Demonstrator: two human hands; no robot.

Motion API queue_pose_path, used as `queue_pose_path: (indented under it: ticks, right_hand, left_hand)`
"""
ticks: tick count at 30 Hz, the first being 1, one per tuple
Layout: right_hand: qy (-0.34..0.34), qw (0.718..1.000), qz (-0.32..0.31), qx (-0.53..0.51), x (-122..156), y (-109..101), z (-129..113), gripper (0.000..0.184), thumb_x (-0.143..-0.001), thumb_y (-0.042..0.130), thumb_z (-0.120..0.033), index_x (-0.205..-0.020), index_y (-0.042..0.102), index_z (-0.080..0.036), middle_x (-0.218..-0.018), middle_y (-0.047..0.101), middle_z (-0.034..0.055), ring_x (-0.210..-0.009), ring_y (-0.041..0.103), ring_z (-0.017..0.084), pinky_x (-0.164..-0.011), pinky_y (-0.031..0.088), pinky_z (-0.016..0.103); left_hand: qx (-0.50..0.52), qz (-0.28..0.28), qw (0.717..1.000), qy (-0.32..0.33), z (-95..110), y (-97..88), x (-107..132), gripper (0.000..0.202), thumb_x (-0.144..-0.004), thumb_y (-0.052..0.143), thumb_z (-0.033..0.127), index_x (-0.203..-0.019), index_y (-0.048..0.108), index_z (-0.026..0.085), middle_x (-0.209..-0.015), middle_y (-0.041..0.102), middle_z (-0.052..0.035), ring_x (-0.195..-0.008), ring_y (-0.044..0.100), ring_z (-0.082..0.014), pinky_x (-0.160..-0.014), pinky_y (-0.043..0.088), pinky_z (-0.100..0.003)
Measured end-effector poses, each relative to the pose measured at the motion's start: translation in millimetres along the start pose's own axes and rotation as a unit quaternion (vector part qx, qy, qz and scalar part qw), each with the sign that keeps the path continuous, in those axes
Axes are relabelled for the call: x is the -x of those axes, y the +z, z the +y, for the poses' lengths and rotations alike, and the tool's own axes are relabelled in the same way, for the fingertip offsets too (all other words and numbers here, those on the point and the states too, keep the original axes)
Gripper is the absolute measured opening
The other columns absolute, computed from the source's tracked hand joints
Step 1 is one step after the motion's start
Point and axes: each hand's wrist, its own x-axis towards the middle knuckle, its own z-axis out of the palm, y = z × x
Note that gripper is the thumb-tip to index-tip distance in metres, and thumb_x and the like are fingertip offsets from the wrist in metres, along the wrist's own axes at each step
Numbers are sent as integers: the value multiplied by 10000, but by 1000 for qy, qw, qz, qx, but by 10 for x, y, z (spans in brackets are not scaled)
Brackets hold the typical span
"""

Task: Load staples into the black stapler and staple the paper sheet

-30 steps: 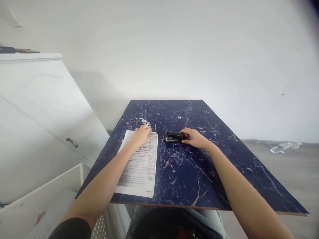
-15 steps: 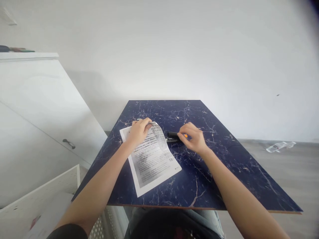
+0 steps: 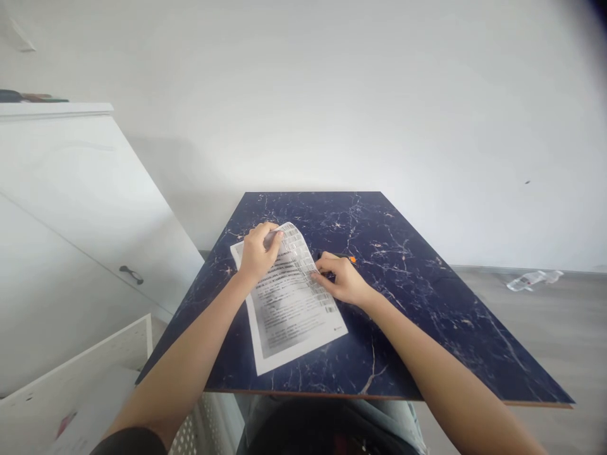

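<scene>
A printed sheet of paper (image 3: 289, 316) lies slanted on the dark blue marbled table (image 3: 403, 341), its upper right part curling up. My left hand (image 3: 260, 251) pinches the top edge, thumb over the printed side. At the right edge, my right hand (image 3: 345, 279) closes on the paper with thumb and fingers. Just behind that hand lies a dark, slim object with an orange end (image 3: 352, 259); most of it is hidden by my fingers and I cannot make out its kind.
A white cabinet (image 3: 71, 189) with a dark handle (image 3: 131, 274) stands to the left. Below it is a white-framed bin or basket (image 3: 95, 354). Crumpled clear plastic (image 3: 531, 280) lies on the floor at the right. A pale wall rises behind the table.
My right hand has moved left and down from the black objects behind the paper to the paper's right edge, which it now grips. My left hand has shifted slightly, lifting the top a little.
</scene>
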Motion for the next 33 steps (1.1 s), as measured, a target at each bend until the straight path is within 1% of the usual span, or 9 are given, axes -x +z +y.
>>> queue_pose_path:
  ticks: [3, 7, 9, 11, 15, 21, 26, 28, 33]
  right_hand:
    - [70, 994, 74, -29, 2, -30, 56, 286, -958, 557, -447, -867, 676, -203, -771, 641, 37, -692, 571, 174, -655, 460, 311]
    - [122, 958, 226, -124, 22, -228, 208, 279, -945, 577, -474, -976, 664, -210, -860, 696, 41, -734, 619, 183, -651, 486, 305]
    - [117, 938, 279, -169, 35, -312, 281, 265, -936, 595, -476, -972, 646, -218, -891, 706, 38, -748, 634, 184, -654, 503, 309]
    - [115, 922, 305, -208, 43, -345, 333, 257, -932, 605, -478, -982, 634, -228, -927, 715, 38, -765, 654, 186, -666, 525, 317]
    - [132, 907, 309, -253, 43, -292, 381, 289, -925, 603, -517, -1036, 627, -251, -992, 733, 51, -817, 693, 209, -682, 565, 346]
    - [159, 892, 299, -299, 12, -217, 446, 346, -898, 631, -544, -1088, 628, -254, -1000, 740, 59, -842, 707, 227, -702, 587, 371]
    - [165, 914, 244, -279, -1, -214, 541, 367, -930, 569, -537, -1144, 631, -245, -1059, 730, 66, -890, 698, 227, -744, 588, 384]
    - [164, 931, 237, -222, 14, -233, 579, 359, -959, 514, -515, -1160, 631, -242, -1068, 727, 69, -895, 694, 226, -764, 582, 396]
    - [124, 966, 218, 70, 74, -313, 679, 272, -958, 509, -382, -1115, 674, -234, -1062, 732, 80, -982, 665, 252, -931, 516, 450]
  left_hand:
    - [1, 52, 999, 12, -8, 28, 10, 275, -942, 593, 397, -1136, 598, 202, -1153, 659, -98, -1110, 599, -241, -1016, 446, -382]
    - [48, 120, 991, -45, -70, 139, 50, 678, -829, 739, 472, -1379, 435, 220, -1472, 462, -152, -1388, 413, -305, -1161, 335, -469]
    - [119, 99, 982, -112, -109, 238, 90, 738, -812, 753, 494, -1411, 400, 246, -1518, 418, -148, -1409, 404, -314, -1156, 351, -478]
    - [230, 26, 959, -165, -128, 346, 137, 612, -863, 690, 511, -1359, 449, 245, -1468, 488, -145, -1335, 503, -310, -1096, 426, -478]
    - [354, -84, 914, -179, -75, 476, 220, 412, -942, 581, 494, -1241, 521, 217, -1286, 638, -136, -1200, 618, -299, -1017, 499, -484]
    - [342, -88, 931, -89, 5, 374, 203, 663, -942, 618, 372, -1484, 240, 316, -1316, 638, -96, -1190, 635, -240, -1064, 482, -471]
    - [233, -156, 959, -32, -149, 314, 123, 432, -946, 590, 379, -1362, 583, 262, -1445, 576, -67, -1359, 515, -274, -1190, 361, -463]
    - [211, -132, 968, -35, -255, 301, 87, 445, -955, 564, 382, -1374, 596, 235, -1467, 557, -68, -1390, 483, -271, -1217, 321, -459]
    - [155, -64, 985, -46, -564, 168, -27, 475, -933, 594, 370, -1384, 600, 222, -1457, 568, -54, -1388, 487, -255, -1227, 313, -431]
